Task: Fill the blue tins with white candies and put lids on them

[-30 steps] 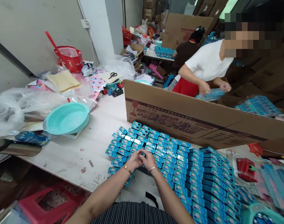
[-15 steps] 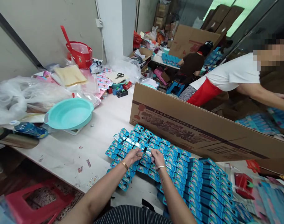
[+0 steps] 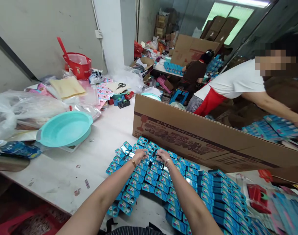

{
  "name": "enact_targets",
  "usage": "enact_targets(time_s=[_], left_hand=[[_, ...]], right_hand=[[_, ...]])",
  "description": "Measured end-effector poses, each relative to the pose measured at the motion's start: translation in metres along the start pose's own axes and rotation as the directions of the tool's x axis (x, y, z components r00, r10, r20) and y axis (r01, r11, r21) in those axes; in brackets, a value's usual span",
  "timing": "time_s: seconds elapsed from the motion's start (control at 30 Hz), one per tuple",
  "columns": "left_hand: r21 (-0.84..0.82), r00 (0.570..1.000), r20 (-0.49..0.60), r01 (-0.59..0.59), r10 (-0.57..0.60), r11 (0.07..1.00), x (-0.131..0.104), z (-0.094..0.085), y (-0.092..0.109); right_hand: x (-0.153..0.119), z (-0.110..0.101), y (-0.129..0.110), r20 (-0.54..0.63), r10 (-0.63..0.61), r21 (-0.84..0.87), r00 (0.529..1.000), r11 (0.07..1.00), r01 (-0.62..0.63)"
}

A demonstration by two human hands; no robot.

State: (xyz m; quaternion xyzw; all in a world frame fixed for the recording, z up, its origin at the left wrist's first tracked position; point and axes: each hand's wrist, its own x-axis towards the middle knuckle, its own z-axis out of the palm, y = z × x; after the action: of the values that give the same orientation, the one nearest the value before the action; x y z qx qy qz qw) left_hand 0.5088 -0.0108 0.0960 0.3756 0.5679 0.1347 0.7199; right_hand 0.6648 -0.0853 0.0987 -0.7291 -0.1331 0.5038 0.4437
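Rows of small blue boxes (image 3: 137, 177), each with a round spot on its top, cover the table in front of me. Over the far rows is my left hand (image 3: 140, 155), its fingers drawn together at the box tops. My right hand (image 3: 163, 156) faces it a short way to the right, thumb and fingers pinched. Whatever the fingertips hold is too small or too hidden to name. Some boxes lie beneath both hands and forearms, partly covered.
Behind the boxes stands a long cardboard panel (image 3: 173, 133). A turquoise basin (image 3: 65, 130), plastic bags (image 3: 28, 107) and a bottle (image 3: 20, 149) are at left. A red tape dispenser (image 3: 258, 197) sits at right. Beyond the panel, a co-worker in a white shirt (image 3: 239, 80) leans over.
Both hands have moved to farther rows of boxes, still close together. The view has shifted slightly. The co-worker's arm reaches farther down to the right.
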Motion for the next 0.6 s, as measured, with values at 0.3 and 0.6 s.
enact_targets(time_s=[0.3, 0.6], left_hand=[[0.536, 0.966, -0.197, -0.039, 0.169, 0.843, 0.018, 0.034, 0.014], [0.809, 0.961, -0.168, 0.007, 0.220, 0.588, 0.019, 0.042, 0.020]], right_hand=[[0.047, 0.028, -0.014, -0.115, -0.108, -0.445, 0.988, 0.894, 0.046], [0.052, 0.031, -0.027, -0.080, -0.199, -0.828, 0.977, 0.558, 0.046]])
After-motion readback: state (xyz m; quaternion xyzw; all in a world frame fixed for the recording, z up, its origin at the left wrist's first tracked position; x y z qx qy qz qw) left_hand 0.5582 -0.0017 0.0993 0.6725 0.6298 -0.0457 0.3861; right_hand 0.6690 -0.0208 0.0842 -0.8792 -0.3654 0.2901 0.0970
